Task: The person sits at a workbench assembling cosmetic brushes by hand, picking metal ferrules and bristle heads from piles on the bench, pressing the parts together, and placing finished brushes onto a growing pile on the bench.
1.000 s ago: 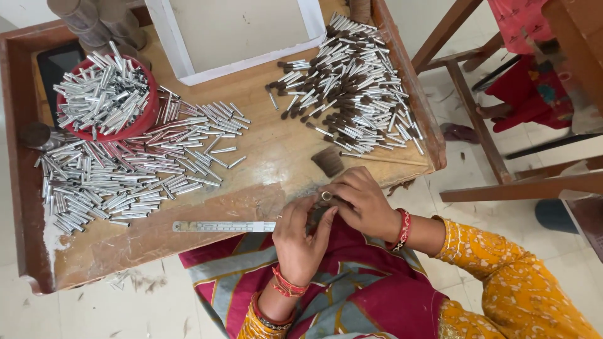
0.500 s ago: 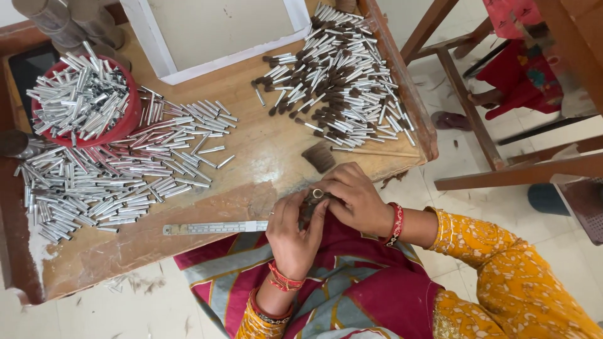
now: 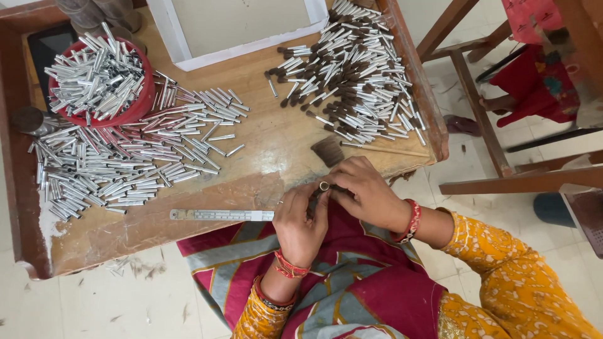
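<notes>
Two hands meet at lower centre of the head view, right at the bench (image 3: 188, 235) edge. My left hand (image 3: 300, 223) and right hand (image 3: 367, 194) both pinch one small metal tube (image 3: 324, 186) with a dark bristle tuft, fingers closed around it. Loose bristle bundle (image 3: 328, 150) lies just above my right hand. Metal ruler (image 3: 221, 215) lies flat left of my left hand. Bare tubes (image 3: 125, 169) spread centre-left, more in a red bowl (image 3: 141, 103) upper left. Tubes with bristles (image 3: 352, 75) piled upper right, white tray (image 3: 179, 47) top centre.
</notes>
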